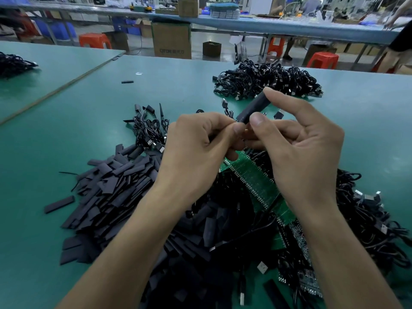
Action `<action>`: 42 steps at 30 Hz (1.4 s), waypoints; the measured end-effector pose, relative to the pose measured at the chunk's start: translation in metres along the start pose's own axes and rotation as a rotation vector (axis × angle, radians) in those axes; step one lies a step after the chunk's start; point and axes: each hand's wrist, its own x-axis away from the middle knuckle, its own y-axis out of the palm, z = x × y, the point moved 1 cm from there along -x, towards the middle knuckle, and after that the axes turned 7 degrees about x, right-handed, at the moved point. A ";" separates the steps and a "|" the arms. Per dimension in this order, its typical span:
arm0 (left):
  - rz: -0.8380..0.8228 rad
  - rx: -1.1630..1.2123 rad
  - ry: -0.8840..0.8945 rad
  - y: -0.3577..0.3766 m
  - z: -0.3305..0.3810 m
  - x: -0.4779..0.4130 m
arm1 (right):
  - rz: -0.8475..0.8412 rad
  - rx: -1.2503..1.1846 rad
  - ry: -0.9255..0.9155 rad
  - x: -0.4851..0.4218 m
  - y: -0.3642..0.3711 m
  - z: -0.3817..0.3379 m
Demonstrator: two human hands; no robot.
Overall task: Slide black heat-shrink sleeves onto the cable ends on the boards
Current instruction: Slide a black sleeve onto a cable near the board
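Both hands meet just above the green boards. The right hand pinches one black sleeve between thumb and forefinger, tilted up and away. The left hand pinches something small at the sleeve's lower mouth, probably a cable end, though fingers hide it. Holding sleeve and end in line should let it slide without buckling. A heap of loose sleeves crowds the left and tangled cables crowd the right, with bare table ahead-left.
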 end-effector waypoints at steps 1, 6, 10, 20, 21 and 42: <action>-0.006 -0.011 0.000 0.000 0.000 0.000 | 0.004 -0.005 0.006 0.000 0.000 0.000; -0.017 -0.041 0.005 0.000 0.001 0.000 | 0.013 0.017 0.004 0.001 0.001 -0.001; -0.007 -0.067 0.012 0.002 0.001 0.003 | 0.021 -0.012 -0.011 -0.001 0.000 -0.002; -0.358 -0.295 -0.198 -0.007 -0.011 0.002 | 0.084 -0.140 0.068 -0.009 -0.012 -0.004; -0.397 -0.337 -0.231 -0.009 -0.014 0.002 | 0.099 -0.169 0.095 -0.010 -0.013 -0.003; 0.373 -0.332 -0.326 -0.059 -0.113 -0.074 | -0.262 0.003 0.403 -0.004 -0.006 0.007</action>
